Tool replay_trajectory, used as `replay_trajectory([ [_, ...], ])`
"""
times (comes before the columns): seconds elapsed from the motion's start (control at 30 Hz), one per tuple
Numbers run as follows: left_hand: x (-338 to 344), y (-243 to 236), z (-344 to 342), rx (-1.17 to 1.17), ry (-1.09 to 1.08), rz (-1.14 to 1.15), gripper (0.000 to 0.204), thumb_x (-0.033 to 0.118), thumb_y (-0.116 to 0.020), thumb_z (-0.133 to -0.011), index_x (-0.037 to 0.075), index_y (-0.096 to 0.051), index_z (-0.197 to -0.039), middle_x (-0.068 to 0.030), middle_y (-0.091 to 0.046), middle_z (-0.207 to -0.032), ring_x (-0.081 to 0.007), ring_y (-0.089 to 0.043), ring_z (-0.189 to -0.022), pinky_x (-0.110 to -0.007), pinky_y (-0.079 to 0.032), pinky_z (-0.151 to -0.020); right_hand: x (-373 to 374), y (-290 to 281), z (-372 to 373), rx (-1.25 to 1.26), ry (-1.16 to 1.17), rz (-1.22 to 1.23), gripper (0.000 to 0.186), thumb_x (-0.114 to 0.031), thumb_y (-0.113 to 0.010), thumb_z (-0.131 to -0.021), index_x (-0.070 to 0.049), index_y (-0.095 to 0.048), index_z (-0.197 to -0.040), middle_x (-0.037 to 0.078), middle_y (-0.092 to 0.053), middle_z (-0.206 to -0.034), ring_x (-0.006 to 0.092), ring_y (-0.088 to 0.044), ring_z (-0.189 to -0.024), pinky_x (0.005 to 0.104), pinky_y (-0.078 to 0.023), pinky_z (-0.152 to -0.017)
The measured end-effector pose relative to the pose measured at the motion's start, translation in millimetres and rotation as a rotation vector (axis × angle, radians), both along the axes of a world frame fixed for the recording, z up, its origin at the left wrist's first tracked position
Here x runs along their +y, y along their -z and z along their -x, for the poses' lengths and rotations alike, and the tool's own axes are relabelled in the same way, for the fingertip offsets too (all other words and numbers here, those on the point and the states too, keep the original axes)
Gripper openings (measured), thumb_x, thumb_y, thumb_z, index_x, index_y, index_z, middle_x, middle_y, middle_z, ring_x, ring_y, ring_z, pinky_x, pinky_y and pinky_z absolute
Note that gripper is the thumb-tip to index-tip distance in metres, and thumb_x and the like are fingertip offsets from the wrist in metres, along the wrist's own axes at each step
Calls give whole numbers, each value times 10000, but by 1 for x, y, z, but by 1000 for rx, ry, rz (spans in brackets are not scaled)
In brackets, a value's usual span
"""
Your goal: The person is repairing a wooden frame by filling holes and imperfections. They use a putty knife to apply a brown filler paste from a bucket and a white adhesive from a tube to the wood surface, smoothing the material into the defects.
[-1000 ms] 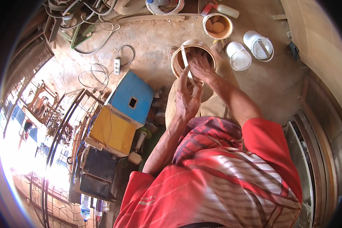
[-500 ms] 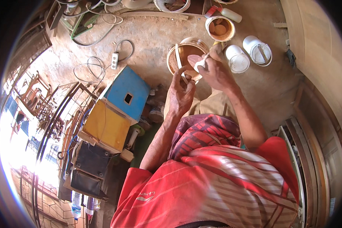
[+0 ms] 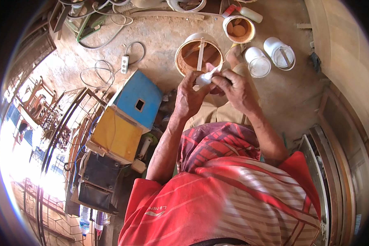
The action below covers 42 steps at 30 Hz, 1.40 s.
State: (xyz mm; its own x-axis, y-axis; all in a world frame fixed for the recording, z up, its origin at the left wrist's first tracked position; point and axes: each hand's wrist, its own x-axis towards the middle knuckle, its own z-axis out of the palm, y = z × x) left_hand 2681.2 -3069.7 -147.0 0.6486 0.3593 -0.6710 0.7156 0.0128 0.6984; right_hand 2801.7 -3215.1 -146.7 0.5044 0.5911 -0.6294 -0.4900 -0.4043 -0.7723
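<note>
A small white bottle (image 3: 202, 79) with a thin pointed nozzle is in the closed fingers of my left hand (image 3: 187, 98). My right hand (image 3: 238, 92) is drawn up close on its right, thumb and fingers pinched together at the bottle's side. What these fingers hold is hidden. Behind the nozzle shows part of a pink flat piece (image 3: 209, 67). Just beyond my hands stands an open round bucket (image 3: 179, 58) with brown residue inside. A pale strip (image 3: 201, 53) lies across its mouth.
A smaller bucket (image 3: 225, 29) holding round tan pieces stands beyond my right hand, with two white tubs (image 3: 258, 67) (image 3: 270, 44) to its right. Blue (image 3: 145, 96) and yellow (image 3: 115, 135) boxes stand left. A power strip (image 3: 124, 64) with loose cable lies on the floor.
The white bottle has passed from my right hand to my left. My left hand has come away from the bucket's strip, which has swung upright in view. The pink piece is now mostly covered.
</note>
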Motion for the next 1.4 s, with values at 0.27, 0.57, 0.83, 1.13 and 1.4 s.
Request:
replay_trajectory([
  [0.27,-5,5,4,15,-123,73,317,306,-745,-1003,46,-651,-1156,-33,-691,-971,-111,-590,-910,-310,-501,-849,-52,79,-56,-110,411,358,415,-369,-588,-1068,33,-656,-1144,132,-696,-945,201,-684,-852,389,-561,-723],
  [0.57,-18,-17,3,-28,-109,48,322,315,-714,-1022,44,-650,-1185,-58,-657,-950,-149,-588,-889,-329,-497,-839,-24,75,-37,-600,-172,167,314,-335,-645,-1003,-28,-623,-1066,251,-694,-1006,389,-712,-905,480,-569,-756],
  [0.83,-31,-32,-1,-97,51,-130,416,414,-683,-1028,20,-644,-1154,-104,-635,-936,-184,-581,-858,-368,-497,-813,18,158,22,-1218,-1262,224,223,-198,-619,-921,-118,-790,-1039,84,-741,-1093,223,-687,-1045,418,-453,-876],
  [1.13,-40,-24,6,-66,-66,-75,372,369,-686,-1039,26,-649,-1176,-51,-644,-908,-126,-547,-831,-325,-484,-765,18,185,8,-1217,-1390,234,203,-104,-607,-912,-84,-800,-972,65,-775,-935,237,-729,-916,439,-518,-818],
  [1.4,-53,-30,1,-51,-74,27,378,345,-681,-1044,29,-649,-1249,-68,-680,-977,-132,-602,-922,-326,-513,-845,-1,198,9,-1048,-1400,240,197,-129,-649,-849,-94,-757,-1011,96,-749,-951,253,-721,-969,410,-557,-810],
])
